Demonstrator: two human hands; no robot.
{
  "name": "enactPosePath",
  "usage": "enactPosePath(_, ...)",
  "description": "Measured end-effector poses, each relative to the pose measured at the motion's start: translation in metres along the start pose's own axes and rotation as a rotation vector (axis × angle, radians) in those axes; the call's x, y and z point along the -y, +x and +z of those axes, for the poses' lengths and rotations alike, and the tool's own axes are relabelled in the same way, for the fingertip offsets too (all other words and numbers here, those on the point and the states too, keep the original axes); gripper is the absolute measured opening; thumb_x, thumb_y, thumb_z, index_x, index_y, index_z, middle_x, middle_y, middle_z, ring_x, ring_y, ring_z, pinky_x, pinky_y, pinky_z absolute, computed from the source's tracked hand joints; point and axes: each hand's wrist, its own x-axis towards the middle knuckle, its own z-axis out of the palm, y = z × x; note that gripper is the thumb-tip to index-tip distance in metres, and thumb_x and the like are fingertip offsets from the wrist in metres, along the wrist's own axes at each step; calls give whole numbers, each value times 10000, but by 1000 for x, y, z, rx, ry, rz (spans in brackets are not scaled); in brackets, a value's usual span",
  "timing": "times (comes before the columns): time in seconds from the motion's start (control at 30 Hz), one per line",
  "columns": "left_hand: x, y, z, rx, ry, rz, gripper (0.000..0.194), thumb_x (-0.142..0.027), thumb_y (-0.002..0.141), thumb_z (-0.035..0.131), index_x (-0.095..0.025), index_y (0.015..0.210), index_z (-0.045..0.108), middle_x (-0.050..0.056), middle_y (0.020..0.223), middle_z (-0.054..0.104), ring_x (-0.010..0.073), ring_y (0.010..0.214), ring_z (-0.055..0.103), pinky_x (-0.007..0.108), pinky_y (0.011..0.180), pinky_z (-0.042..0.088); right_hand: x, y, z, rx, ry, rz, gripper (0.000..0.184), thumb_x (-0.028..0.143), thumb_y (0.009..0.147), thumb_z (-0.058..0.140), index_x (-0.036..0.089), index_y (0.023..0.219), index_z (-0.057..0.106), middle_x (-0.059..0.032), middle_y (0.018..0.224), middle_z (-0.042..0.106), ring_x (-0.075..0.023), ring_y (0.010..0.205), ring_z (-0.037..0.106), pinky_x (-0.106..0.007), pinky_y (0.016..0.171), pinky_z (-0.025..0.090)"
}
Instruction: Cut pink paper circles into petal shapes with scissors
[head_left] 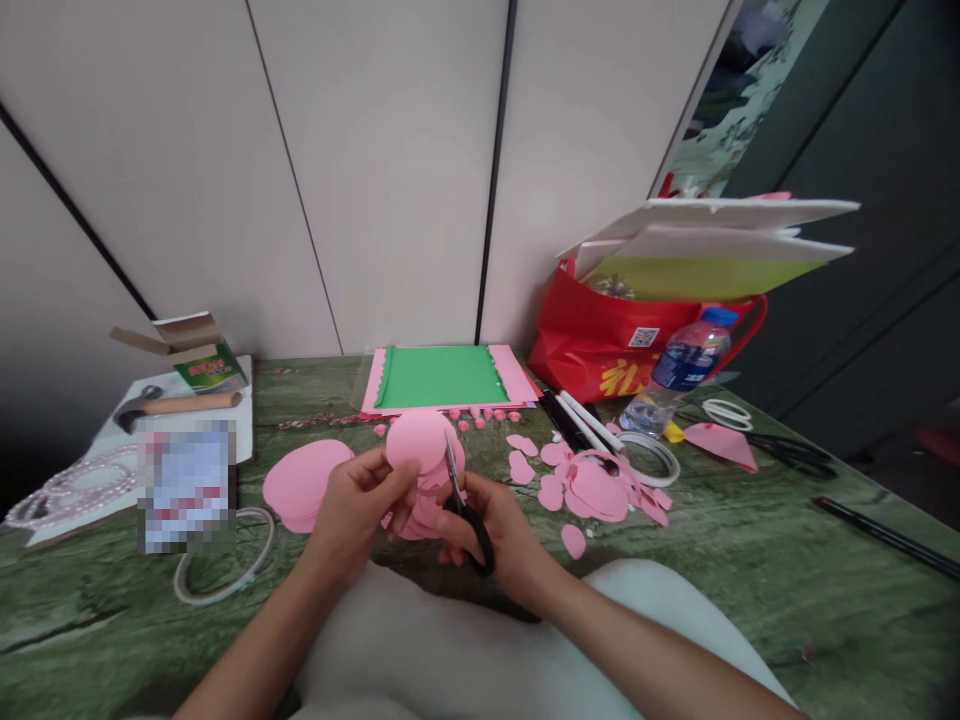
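Note:
My left hand (367, 505) pinches a round pink paper piece (417, 442) between thumb and fingers, holding it up above the table. My right hand (487, 530) is closed around the black handles of a pair of scissors (452, 462). The scissors' blades point upward at the right edge of the paper. Below and behind my hands lie more pink paper pieces (420, 515), partly hidden by them. A stack of large pink paper ovals (304, 482) rests just left of my left hand. Pink paper offcuts (598, 487) are scattered to the right of my right hand.
At the back lies a green sheet (442, 376) on pink paper. A red bag (585, 335), a water bottle (686, 370) and a tape roll (649, 459) stand to the right. On the left are a hammer (187, 403), a small box (206, 365), bead strings (82, 487) and another tape roll (225, 560).

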Motion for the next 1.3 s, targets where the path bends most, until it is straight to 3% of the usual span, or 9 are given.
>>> enactPosePath(0.23,4,0,-2,56,-18,-11,212,-286,715,641,-134,588,564,-28,420,555,68,339,462,176,344,359,0,-2,2,54,-3,4,386,445,594,702,177,759,480,93,428,479,-69,347,436,-235,439,431)
enactPosePath(0.47,4,2,-3,-16,80,-44,230,-284,655,681,-125,542,557,-62,349,466,23,307,352,147,318,241,-1,0,0,42,-41,33,384,402,584,729,178,769,477,62,480,524,-78,406,463,-183,404,340)
enactPosePath(0.77,6,3,-1,22,118,-84,239,-302,636,685,-130,544,547,-61,392,474,23,319,343,153,319,218,-5,3,0,8,53,-9,424,372,568,755,195,839,482,25,661,560,-111,561,521,-236,548,415)
enactPosePath(1.03,3,1,1,-4,109,-87,236,-285,633,672,-140,515,528,-71,353,440,23,302,321,163,319,194,-6,3,0,-16,33,0,406,331,537,769,177,782,483,65,580,490,-60,465,389,-190,457,315)
enactPosePath(1.3,2,1,1,-15,83,-71,251,-248,633,673,-148,493,490,-77,328,420,25,311,301,170,340,195,-1,3,1,-29,-1,27,394,390,547,741,178,760,487,75,524,495,-60,400,422,-188,407,319)
